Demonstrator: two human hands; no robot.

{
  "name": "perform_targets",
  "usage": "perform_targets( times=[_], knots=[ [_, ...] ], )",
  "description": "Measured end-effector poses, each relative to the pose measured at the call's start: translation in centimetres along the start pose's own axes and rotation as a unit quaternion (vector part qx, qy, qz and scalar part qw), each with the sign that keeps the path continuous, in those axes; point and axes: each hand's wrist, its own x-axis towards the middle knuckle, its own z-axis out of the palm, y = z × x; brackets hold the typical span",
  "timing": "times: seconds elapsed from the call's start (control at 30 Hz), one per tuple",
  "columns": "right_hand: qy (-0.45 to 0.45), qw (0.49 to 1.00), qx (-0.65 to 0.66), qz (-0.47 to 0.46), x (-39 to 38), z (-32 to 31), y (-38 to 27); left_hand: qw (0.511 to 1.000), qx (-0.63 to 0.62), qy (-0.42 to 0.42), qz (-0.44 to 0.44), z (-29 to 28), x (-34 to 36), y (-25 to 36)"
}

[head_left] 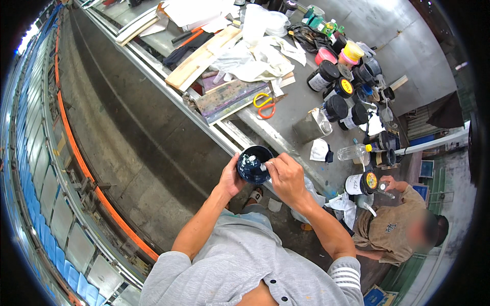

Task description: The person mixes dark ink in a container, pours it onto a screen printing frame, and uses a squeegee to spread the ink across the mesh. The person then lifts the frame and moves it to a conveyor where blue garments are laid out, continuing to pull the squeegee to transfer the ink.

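A round black tub [248, 171] with dark, glossy blue-black contents and pale specks is in my hands, in front of me at the bench's edge. My left hand [229, 178] grips the tub's left side. My right hand [283, 176] is closed on a pale stick [265, 166] that reaches into the tub, its lower end hidden. Beyond them on the bench lie red-and-yellow scissors [263, 107], a metal can [309, 127] and a small white cloth [319, 150].
A cluttered metal bench [286, 99] runs diagonally, carrying boards [199, 61], white rags and several paint tubs [321, 76]. A co-worker [388, 224] at the right holds a small container. At the left, a long orange rail [104, 199] runs beside rows of panels.
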Motion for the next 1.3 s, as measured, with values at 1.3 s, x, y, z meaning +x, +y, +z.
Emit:
perform_targets(
  times=[1.3],
  knots=[
    [0.039,0.996,0.016,0.078,-3.1,0.8,1.1,1.000,0.000,0.023,0.019,-1.0,-0.1,-0.5]
  ],
)
